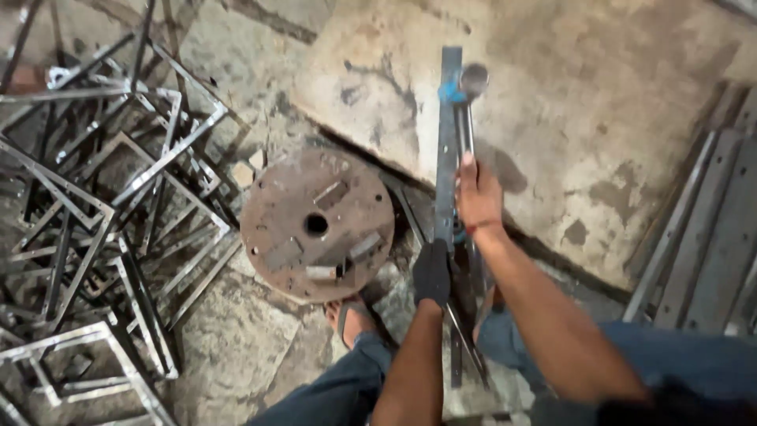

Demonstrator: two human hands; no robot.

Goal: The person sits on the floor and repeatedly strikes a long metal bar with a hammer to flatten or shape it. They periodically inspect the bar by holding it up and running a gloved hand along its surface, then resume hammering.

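Observation:
My right hand point(478, 196) grips the handle of a metal hammer point(471, 83), whose round head is raised beside the far end of a long flat steel bar point(449, 134). My left hand point(433, 272), in a dark glove, holds the near part of that bar. The bar runs away from me, upright in the view, with a blue mark near its top. It stands just right of a rusty round metal disc point(317, 225) with a centre hole and small metal pieces on it.
A heap of welded square steel frames point(102, 205) fills the left side. Flat steel strips point(702, 237) lie at the right edge. My sandalled foot point(352, 319) rests below the disc. The floor is rough stone and concrete point(599, 102).

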